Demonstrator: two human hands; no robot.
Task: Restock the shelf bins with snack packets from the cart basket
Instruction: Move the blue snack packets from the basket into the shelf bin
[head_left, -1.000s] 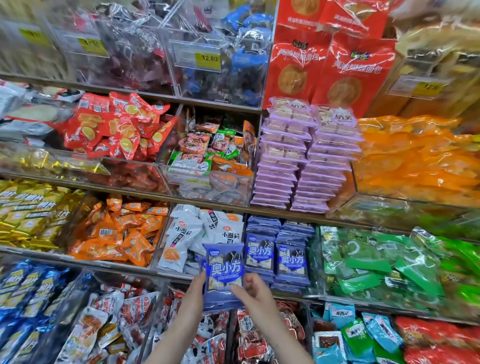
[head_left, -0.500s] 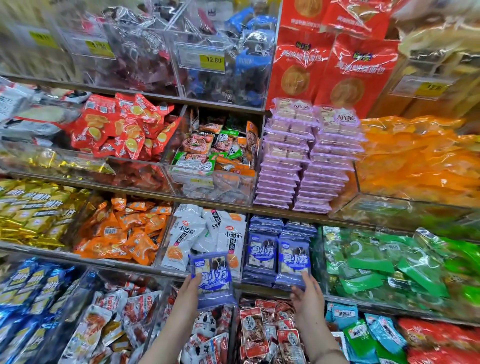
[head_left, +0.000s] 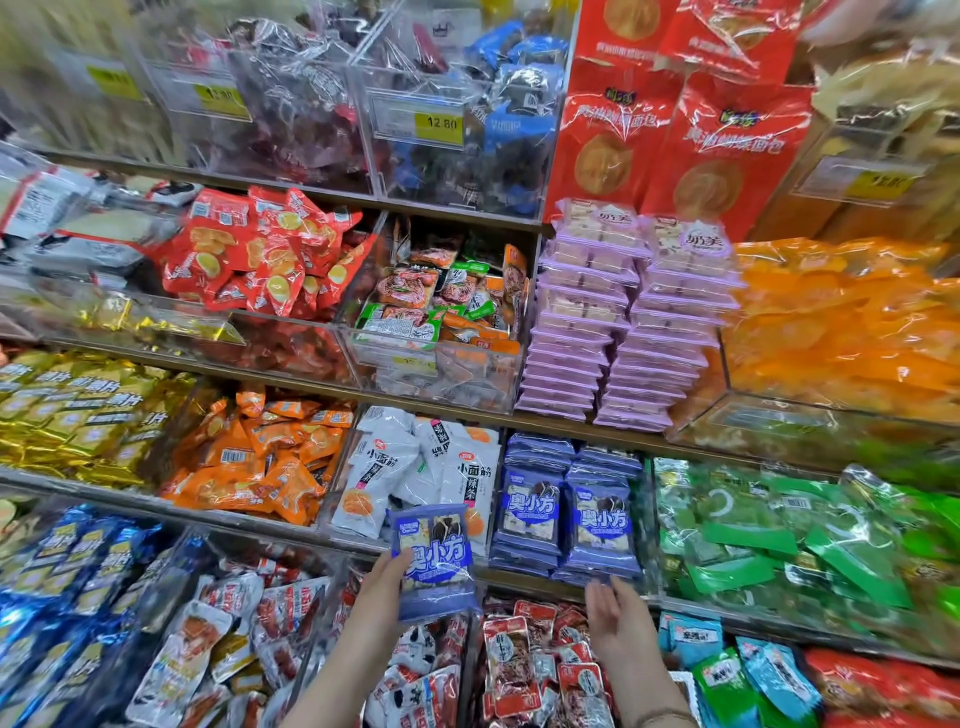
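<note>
A: Where do we stand?

B: Our left hand (head_left: 382, 592) grips a small bundle of blue packets (head_left: 435, 558) by its left edge. We hold it upright in front of the white packets (head_left: 410, 467), just left of its own bin. Our right hand (head_left: 615, 621) is spread and holds nothing. Its fingertips are just beside the foot of the blue stacks (head_left: 566, 514); we cannot tell whether they touch.

A: How much is done?

B: Partly done, we judge. 2 blue stacks stand in that bin, and the bundle is not yet in. The cart basket is out of view, so we cannot say what remains there.

A: And around us?

B: A shop shelf (head_left: 522, 578) in several tiers, its clear bins packed tight. There are green packets (head_left: 753, 535) to the right, orange packets (head_left: 249, 467) to the left and lilac stacks (head_left: 571, 332) above. Higher up, a yellow price label (head_left: 439, 123) reads 12.80.
</note>
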